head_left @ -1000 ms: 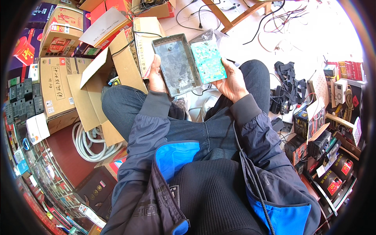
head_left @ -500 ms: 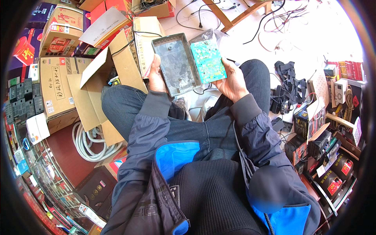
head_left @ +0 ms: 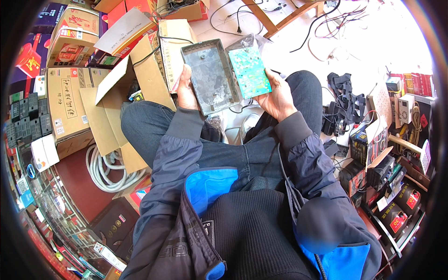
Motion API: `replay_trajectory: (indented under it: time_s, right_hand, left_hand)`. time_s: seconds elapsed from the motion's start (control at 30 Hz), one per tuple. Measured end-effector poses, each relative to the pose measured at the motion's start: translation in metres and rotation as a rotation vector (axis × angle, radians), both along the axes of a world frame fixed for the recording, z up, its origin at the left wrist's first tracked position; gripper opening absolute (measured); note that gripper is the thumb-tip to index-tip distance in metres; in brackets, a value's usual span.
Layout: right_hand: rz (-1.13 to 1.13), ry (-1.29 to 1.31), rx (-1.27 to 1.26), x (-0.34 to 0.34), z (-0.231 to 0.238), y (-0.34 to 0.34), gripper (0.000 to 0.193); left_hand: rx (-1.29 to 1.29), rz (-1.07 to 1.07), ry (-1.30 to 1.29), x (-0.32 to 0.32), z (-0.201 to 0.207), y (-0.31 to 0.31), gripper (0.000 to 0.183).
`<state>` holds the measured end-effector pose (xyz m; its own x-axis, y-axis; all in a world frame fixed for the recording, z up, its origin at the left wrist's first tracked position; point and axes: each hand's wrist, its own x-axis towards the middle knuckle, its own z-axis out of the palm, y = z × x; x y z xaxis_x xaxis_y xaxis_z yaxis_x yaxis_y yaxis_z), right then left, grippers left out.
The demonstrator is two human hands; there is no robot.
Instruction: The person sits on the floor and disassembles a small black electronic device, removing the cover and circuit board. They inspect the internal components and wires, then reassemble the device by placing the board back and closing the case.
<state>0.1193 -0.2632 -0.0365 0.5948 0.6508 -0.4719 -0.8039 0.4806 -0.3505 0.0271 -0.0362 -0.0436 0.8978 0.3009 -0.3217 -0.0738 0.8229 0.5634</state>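
Note:
My left hand (head_left: 186, 92) grips the left edge of a dark grey, shallow rectangular housing (head_left: 211, 77), its hollow side facing me. The inside has scuffs and a pale patch near the lower end. In my right hand (head_left: 280, 97) is a green circuit board (head_left: 250, 72), held by its right edge with the thumb on top. Small solder points dot its face. The board is tilted beside the housing, close to its right wall. Both are raised above my crossed legs, and the fingers beneath them are hidden.
An open cardboard box (head_left: 109, 112) stands by my left knee, with a coil of pale hose (head_left: 105, 175) below it. A wooden stool frame (head_left: 268, 23) and loose cables lie ahead. Black straps (head_left: 346, 98) and battery-like boxes crowd the right side.
The circuit board has shifted slightly to the right and tilted a little in my right hand, widening its gap from the housing. My left hand and the housing stay put.

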Motion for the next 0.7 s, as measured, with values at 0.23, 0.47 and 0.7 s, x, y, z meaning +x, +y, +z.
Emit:
replay_trajectory:
  time_s: [0.23,0.47,0.7]
  right_hand:
    - [0.008,0.009,0.021,0.000,0.003,-0.002,0.048]
    - [0.034,-0.006,0.030,-0.001,0.001,-0.005,0.046]
    - [0.037,-0.065,0.077,0.001,-0.010,-0.006,0.045]
  left_hand:
    - [0.022,0.051,0.037,0.000,-0.004,0.000,0.066]
    - [0.053,0.015,0.010,-0.002,-0.010,0.003,0.071]
    - [0.045,0.062,0.043,0.001,-0.007,0.001,0.063]
